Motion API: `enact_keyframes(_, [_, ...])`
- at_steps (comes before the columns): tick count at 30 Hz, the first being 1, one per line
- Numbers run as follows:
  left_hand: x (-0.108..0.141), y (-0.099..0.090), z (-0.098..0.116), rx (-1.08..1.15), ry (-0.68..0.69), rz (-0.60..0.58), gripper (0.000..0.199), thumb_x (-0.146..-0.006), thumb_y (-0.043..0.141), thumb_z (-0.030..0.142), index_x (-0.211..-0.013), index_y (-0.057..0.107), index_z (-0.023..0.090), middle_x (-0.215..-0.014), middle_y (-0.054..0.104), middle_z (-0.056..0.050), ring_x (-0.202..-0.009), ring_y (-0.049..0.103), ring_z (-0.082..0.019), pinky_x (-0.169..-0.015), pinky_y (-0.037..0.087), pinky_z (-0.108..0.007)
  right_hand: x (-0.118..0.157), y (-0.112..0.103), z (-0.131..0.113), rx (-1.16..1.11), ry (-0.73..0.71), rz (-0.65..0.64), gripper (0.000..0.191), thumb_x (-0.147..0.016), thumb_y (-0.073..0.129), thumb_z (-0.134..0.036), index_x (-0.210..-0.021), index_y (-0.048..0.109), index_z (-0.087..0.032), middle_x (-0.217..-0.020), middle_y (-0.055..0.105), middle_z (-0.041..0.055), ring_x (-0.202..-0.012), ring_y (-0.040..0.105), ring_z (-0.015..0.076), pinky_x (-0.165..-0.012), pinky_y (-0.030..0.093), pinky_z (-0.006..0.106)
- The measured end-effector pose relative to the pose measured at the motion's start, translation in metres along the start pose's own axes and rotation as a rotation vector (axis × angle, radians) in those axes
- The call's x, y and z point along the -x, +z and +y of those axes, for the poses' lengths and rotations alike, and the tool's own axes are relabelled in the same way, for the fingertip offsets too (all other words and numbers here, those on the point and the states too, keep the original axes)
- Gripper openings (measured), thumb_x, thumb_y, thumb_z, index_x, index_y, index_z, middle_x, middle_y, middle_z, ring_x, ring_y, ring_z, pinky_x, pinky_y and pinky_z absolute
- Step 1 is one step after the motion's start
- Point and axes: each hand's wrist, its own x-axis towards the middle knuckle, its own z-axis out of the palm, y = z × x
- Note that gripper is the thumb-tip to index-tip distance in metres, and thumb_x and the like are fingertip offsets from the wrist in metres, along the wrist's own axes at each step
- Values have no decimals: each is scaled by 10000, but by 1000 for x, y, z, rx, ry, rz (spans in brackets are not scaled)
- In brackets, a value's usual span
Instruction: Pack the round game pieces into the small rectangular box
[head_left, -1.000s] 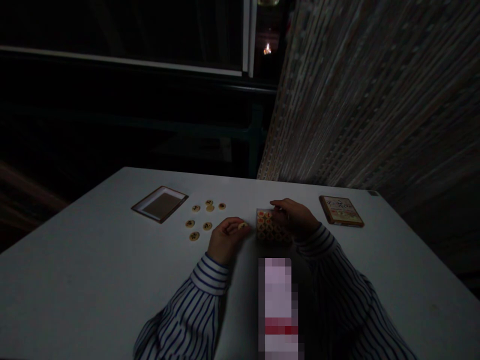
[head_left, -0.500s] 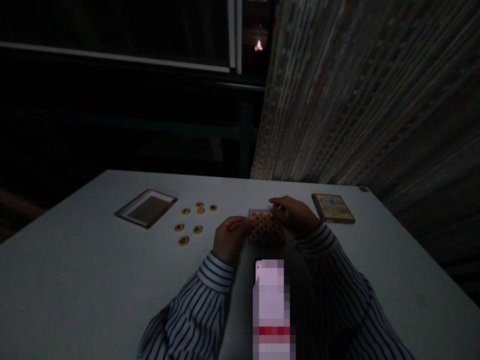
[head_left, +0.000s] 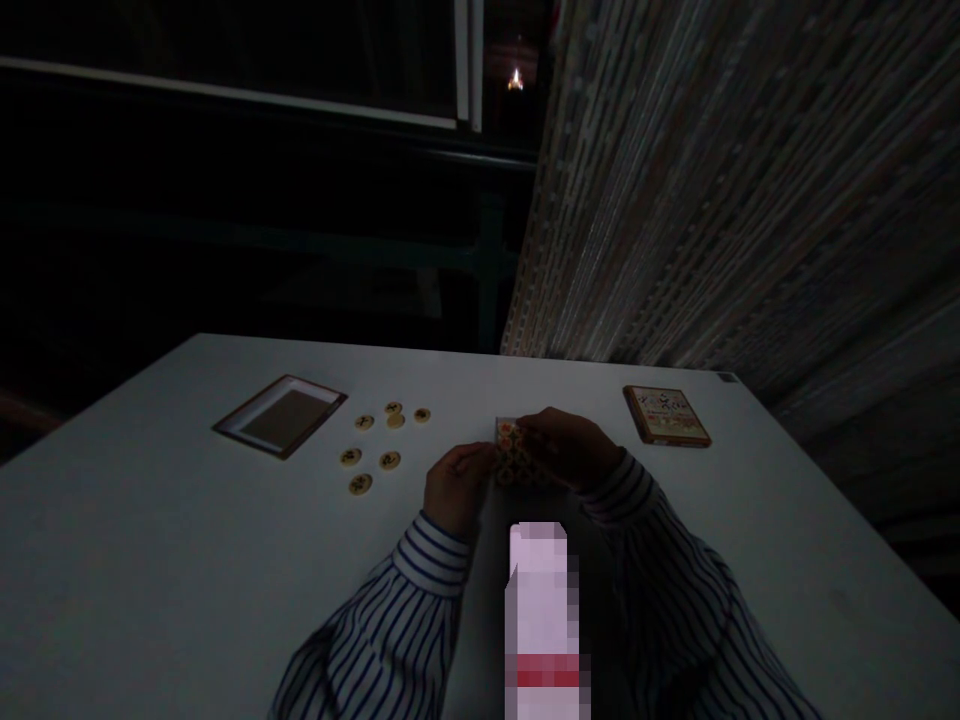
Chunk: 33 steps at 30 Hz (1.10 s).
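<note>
In the middle of the table, rows of round Chinese chess pieces (head_left: 505, 466) with red characters fill a small clear-rimmed box (head_left: 497, 424). My left hand (head_left: 459, 488) holds the box's left side, thumb and fingers at its edge. Over the right part of the pieces lies my right hand (head_left: 574, 445), its fingers stretched out to the left and covering several of them. What its fingertips touch is hidden in shadow. Left of the box, several loose chess pieces (head_left: 390, 460) are scattered on the table, one of them with no mark showing.
An open, shallow box tray (head_left: 279, 420) lies on the white table (head_left: 150, 560) at the left. A patterned box lid (head_left: 667, 416) rests at the right. Between my forearms is a phone (head_left: 541, 600) with a lit, pixelated screen. A string curtain (head_left: 637, 220) hangs behind the table.
My right hand has moved left and down over the box, covering more of the pieces. My left hand stays at the box's left side. The view has shifted slightly.
</note>
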Motion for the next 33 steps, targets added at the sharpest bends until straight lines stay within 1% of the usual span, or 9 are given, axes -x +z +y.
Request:
enact_keyframes(6, [2, 1, 1, -20, 23, -25, 148, -639, 592, 282, -742, 633, 185, -799, 677, -56, -777, 617, -187, -701, 501, -280, -1, 5, -2, -33, -10, -33, 256, -795, 444, -308, -991, 567, -197, -873, 602, 59, -779, 559, 146, -672, 430, 263])
enact_keyframes(10, [3, 1, 2, 24, 35, -79, 205, -659, 575, 303, -809, 642, 180, -836, 674, -58, -800, 613, -185, -727, 496, -287, -1, 10, -3, -64, -29, -20, 236, -793, 458, -309, -961, 578, -195, -853, 612, 54, -767, 567, 140, -661, 431, 255])
enact_keyframes(15, [1, 0, 1, -41, 91, -113, 233, -658, 585, 314, -830, 653, 172, -875, 669, -57, -852, 597, -185, -791, 469, -296, -3, 8, -8, -67, -24, -44, 242, -813, 430, -337, -929, 596, -205, -844, 628, 48, -761, 575, 139, -654, 431, 252])
enact_keyframes(18, [-1, -1, -4, -44, 92, -105, 267, -652, 594, 338, -842, 649, 159, -879, 666, -70, -838, 599, -187, -782, 469, -299, -4, 6, -10, -66, -40, -67, 245, -807, 438, -345, -914, 605, -202, -838, 636, 47, -768, 581, 144, -663, 437, 257])
enact_keyframes(21, [-1, 0, -8, -7, 61, -85, 299, -626, 616, 359, -836, 638, 146, -840, 670, -72, -802, 607, -192, -739, 484, -305, -5, 6, -10, -84, -73, -78, 223, -789, 470, -324, -915, 607, -202, -863, 640, 48, -791, 582, 147, -684, 442, 261])
enact_keyframes(25, [0, 1, -5, -5, 23, -68, 259, -596, 640, 337, -785, 638, 160, -771, 675, -51, -750, 615, -183, -691, 497, -288, -4, 9, -8, -119, -90, -50, 220, -763, 510, -309, -939, 598, -210, -890, 638, 45, -821, 581, 147, -701, 445, 264])
enact_keyframes(29, [2, 1, -1, -35, 55, -72, 195, -621, 617, 327, -751, 651, 186, -784, 675, -46, -763, 613, -185, -702, 496, -289, -3, 11, -8, -105, -87, -32, 226, -757, 516, -322, -940, 595, -215, -884, 637, 40, -801, 583, 143, -690, 445, 264])
enact_keyframes(31, [2, 1, -1, -32, 66, -77, 191, -641, 593, 338, -753, 655, 196, -795, 675, -50, -769, 613, -188, -702, 495, -290, -3, 9, -7, -101, -70, -43, 218, -762, 511, -328, -928, 598, -216, -874, 638, 38, -780, 585, 139, -672, 445, 257])
enact_keyframes(33, [1, 0, -2, -38, 66, -57, 204, -648, 583, 345, -758, 654, 190, -796, 675, -51, -778, 610, -190, -706, 491, -288, -3, 7, -5, -93, -49, -41, 219, -764, 505, -333, -919, 601, -212, -864, 641, 40, -771, 587, 139, -663, 445, 252])
